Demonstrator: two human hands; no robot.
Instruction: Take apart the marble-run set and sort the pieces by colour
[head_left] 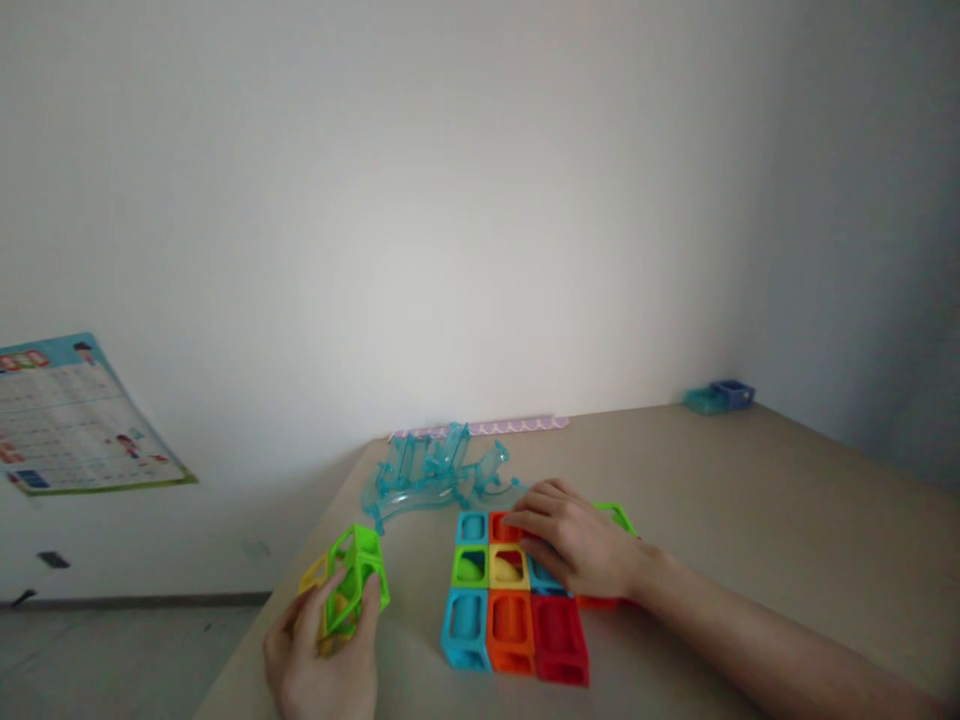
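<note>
My left hand (322,655) holds a green open-frame block (358,575) with a yellow block (315,578) behind it, near the table's left edge. My right hand (574,545) lies flat on a cluster of coloured blocks (510,600) in blue, orange, red, green and yellow, its fingers resting on the far orange block (504,525). A green frame piece (616,515) shows just behind my right hand. The blocks under my palm are hidden.
Clear turquoise track pieces (435,475) lie just beyond the blocks. A pink strip (487,428) runs along the wall. Two small blue containers (720,396) sit at the far right corner of the beige table (750,520). A printed sheet (71,415) is on the floor at left.
</note>
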